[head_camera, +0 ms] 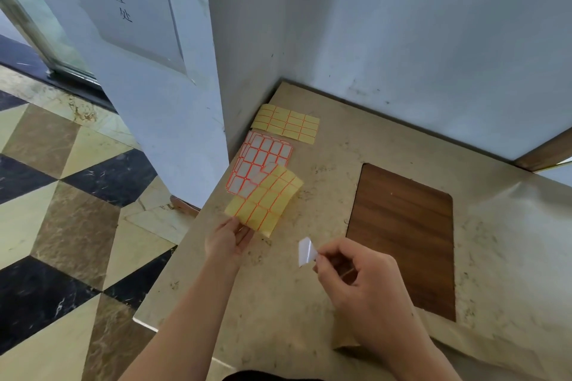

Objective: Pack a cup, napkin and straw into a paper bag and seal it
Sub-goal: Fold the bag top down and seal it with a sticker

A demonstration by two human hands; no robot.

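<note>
One white sticker [305, 250] pinched in the right hand [356, 278] could curl onto itself while the left hand [229, 237] holds the yellow sheet [263, 201] on the table [309, 303]; no paper bag clearly visible.

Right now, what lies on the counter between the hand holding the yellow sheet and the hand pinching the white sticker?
Nothing: the head view shows only bare counter between the left hand and the right hand with its white sticker.
</note>
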